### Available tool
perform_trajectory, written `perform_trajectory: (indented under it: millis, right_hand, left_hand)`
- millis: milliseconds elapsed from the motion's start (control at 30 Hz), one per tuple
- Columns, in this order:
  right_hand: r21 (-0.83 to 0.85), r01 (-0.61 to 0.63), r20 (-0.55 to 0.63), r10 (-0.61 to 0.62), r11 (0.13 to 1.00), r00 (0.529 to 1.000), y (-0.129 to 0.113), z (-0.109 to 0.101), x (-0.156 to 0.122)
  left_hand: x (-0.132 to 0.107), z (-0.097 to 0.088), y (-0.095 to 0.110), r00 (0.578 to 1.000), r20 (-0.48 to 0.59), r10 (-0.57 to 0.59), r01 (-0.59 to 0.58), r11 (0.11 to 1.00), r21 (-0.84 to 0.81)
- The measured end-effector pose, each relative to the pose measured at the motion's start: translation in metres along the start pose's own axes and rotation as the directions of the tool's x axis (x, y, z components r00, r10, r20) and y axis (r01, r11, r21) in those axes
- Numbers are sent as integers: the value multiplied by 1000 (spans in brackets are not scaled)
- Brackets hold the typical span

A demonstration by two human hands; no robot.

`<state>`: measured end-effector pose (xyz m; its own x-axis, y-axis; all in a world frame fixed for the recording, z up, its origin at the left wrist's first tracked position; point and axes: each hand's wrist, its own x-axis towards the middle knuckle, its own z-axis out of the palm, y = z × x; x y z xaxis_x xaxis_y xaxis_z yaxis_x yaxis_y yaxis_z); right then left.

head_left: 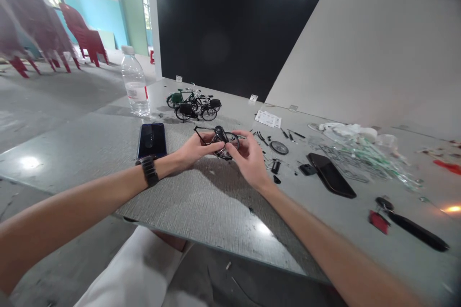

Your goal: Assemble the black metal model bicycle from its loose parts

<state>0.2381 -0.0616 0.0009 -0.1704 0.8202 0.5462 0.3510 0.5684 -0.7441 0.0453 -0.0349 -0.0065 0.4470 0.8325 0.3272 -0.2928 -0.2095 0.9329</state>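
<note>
My left hand [196,149] and my right hand [248,158] both grip a small black model bicycle frame [221,138] with one spoked wheel fitted, above the grey table [201,201]. Part of the frame is hidden by my fingers. A loose black model wheel [279,147] lies just beyond my right hand, among small black parts [275,166]. Farther ahead stand a finished green model bicycle [179,99] and a finished black one [196,111]. A dark phone [151,140] lies to the left of my left hand.
A plastic water bottle [135,81] stands at the table's back left. To the right lie a black phone [330,175], a plastic parts sprue [360,160], a paper instruction sheet [267,118] and a black-handled tool [414,230]. Red plastic chairs [84,33] stand behind the table.
</note>
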Motion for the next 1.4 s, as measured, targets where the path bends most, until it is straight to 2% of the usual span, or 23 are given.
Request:
perform_trajectory:
  millis: [67, 133, 200, 300, 400, 567, 733, 900, 1100, 1233, 1400]
  right_hand:
    - [-117, 113, -22, -116, 987, 993, -2, -3, 1]
    - [-255, 256, -12, -268, 932, 963, -3, -6, 2]
    - [-349, 372, 56, -377, 860, 925, -4, -10, 4]
    - [-400, 474, 179, -440, 785, 880, -3, -14, 5]
    - [-418, 507, 252, -440, 753, 862, -2, -15, 5]
    - [-409, 484, 327, -371, 773, 869, 0, -13, 4]
    - [-407, 502, 356, -374, 763, 856, -1, -14, 5]
    - [-461, 565, 366, -433, 685, 824, -2, -17, 5]
    - [-483, 636, 425, -473, 602, 771, -5, -19, 6]
    - [-487, 637, 454, -450, 598, 769, -8, -18, 5]
    - [-480, 607, 471, -398, 633, 787, -14, -16, 5]
  left_hand:
    - [-1, 1, 0, 999, -15, -30, 30, 999, -30]
    - [-1, 2, -2, 998, -22, -60, 59, 997, -50]
    - [-1, 1, -5, 996, -17, -88, 87, 994, -68]
    - [-1, 1, -7, 991, -20, -132, 130, 988, -79]
    - [-2, 1, -5, 980, -45, -193, 189, 979, -70]
    - [-4, 2, -2, 964, -46, -262, 259, 964, -63]
    - [-3, 2, -5, 965, -43, -257, 254, 965, -67]
    - [-3, 2, -3, 957, -67, -282, 279, 959, -49]
    - [-3, 1, -6, 962, -42, -268, 267, 963, -36]
    - [-3, 1, -7, 969, -16, -248, 248, 969, -9]
    - [-5, 2, -4, 973, 3, -230, 230, 973, 38]
